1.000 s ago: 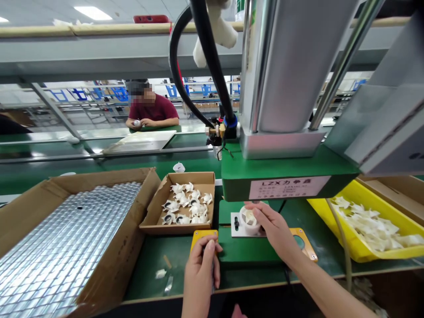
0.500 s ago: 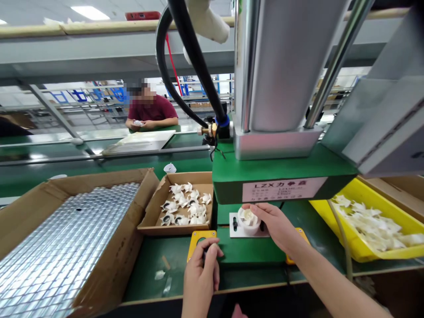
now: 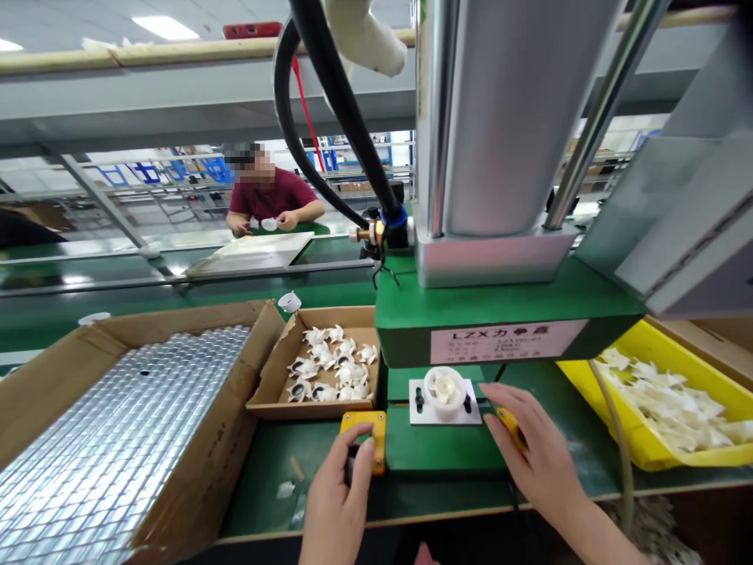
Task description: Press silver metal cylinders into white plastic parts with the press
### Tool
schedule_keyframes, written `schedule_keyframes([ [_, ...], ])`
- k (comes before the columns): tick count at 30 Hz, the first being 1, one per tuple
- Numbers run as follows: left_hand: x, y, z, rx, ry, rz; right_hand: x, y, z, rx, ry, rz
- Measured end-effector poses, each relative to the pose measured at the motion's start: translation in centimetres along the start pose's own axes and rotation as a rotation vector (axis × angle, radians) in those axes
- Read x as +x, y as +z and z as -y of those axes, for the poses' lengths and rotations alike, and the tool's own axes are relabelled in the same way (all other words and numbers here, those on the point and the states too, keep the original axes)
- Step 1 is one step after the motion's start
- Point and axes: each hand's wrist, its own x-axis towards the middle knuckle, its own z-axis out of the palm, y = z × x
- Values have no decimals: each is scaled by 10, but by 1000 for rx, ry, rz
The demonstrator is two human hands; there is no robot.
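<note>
A white bladed fan wheel (image 3: 445, 388) sits in a round white holder (image 3: 445, 409) on a white plate under the press (image 3: 479, 326). My right hand (image 3: 532, 443) is just right of the plate, its thumb and fingers apart, over a yellow button box (image 3: 511, 428) that it partly covers. My left hand (image 3: 341, 486) is curled at the left yellow button box (image 3: 380, 443), thumb and index finger near its green button. A small dark thing (image 3: 351, 463) shows between those fingers; its kind is hidden.
Left stands a carton (image 3: 194, 463) with rows of shiny metal cylinders. Beside it, a cardboard tray (image 3: 311, 410) holds several white fan wheels, some with dark centres. A yellow bin (image 3: 652, 455) of white fan wheels is at right. Across the bench sits a person (image 3: 276, 196).
My right hand has let go of the fan wheel in the holder and moved right to the button box. My left hand has shifted slightly left and down, still curled.
</note>
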Motion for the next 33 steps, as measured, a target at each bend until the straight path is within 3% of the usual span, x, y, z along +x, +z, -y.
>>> schedule_keyframes([
  [3, 4, -16, 4, 479, 165, 92, -32, -20, -18, -213, -69, -18],
  [6, 4, -22, 9, 750, 236, 146, -53, -30, -30, -318, -43, -20],
  [11, 1, -16, 3, 995, 270, 142, -59, -27, -28, -414, -83, -35],
  [15, 3, -16, -2, 1012, 277, 178, -52, -25, -26, -437, -91, -62],
  [20, 4, -19, 1, 902, 253, 166, -50, -24, -29, -403, -117, -84],
  [25, 5, -20, -1, 692, 137, 192, -51, -27, -24, -333, -50, -64],
  [29, -2, -5, -15, 155, -51, 238, -31, -29, -3, -88, 151, 29],
  [33, -14, 22, -36, -493, -343, 337, 20, -16, 37, 321, 336, 134],
])
